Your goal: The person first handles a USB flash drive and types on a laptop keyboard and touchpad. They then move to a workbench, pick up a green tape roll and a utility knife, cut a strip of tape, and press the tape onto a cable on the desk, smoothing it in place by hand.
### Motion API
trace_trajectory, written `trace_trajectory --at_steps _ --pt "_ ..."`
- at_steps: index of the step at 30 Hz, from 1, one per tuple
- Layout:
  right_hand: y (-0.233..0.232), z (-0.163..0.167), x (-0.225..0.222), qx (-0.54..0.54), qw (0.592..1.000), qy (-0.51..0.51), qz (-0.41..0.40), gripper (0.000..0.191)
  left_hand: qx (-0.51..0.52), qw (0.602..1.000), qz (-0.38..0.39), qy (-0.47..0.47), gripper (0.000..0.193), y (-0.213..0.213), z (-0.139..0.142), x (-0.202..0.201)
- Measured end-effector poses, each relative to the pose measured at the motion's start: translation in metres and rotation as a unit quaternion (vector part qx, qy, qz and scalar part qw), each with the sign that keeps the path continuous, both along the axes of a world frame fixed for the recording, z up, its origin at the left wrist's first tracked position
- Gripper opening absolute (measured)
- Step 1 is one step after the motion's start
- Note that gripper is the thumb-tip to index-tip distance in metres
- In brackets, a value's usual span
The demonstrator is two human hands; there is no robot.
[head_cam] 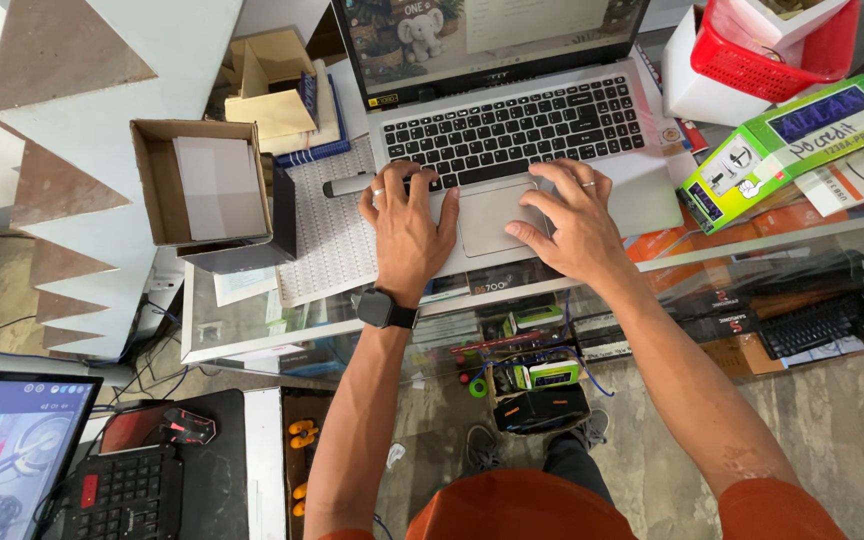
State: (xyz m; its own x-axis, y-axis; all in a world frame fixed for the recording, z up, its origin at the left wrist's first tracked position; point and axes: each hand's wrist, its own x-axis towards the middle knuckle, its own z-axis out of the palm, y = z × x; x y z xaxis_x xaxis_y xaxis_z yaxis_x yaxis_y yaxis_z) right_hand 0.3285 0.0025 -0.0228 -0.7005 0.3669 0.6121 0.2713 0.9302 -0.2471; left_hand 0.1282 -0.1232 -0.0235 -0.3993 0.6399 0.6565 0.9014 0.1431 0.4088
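Both hands on the silver laptop (pixel 512 130), top centre of frame, sitting on a glass counter (pixel 752 250). Left hand (pixel 407 225) flat, fingers spread, on the palm rest at the keyboard's lower edge, holding nothing. Right hand (pixel 567 220) loosely open, fingertips on the touchpad (pixel 497 215), also holding nothing. Screen is lit with a window open. Looks like mid-use, pointer work rather than typing. Open cardboard box (pixel 202 185) left of the laptop, green retail box (pixel 792 145) right.
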Motion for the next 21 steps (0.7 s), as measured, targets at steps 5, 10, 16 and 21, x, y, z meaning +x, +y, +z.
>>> trace_trajectory --at_steps 5,10,16,21 --pt "0.0007 0.0006 -0.0006 -0.002 1.0 0.0 -0.001 0.04 -0.006 1.0 0.001 -0.001 0.029 0.0006 0.0012 -0.001" --pt "0.0005 0.0005 -0.0005 -0.003 1.0 0.0 -0.001 0.04 -0.008 1.0 0.002 -0.005 0.029 0.0007 0.0016 -0.0005" --pt "0.0007 0.0009 -0.001 0.0 1.0 0.0 0.001 0.039 -0.006 1.0 0.002 -0.006 0.03 0.0 0.002 -0.0009" --pt "0.001 0.0006 -0.0005 0.0 1.0 0.004 0.002 0.039 -0.003 1.0 0.0 -0.002 0.03 0.0006 0.0019 -0.001"
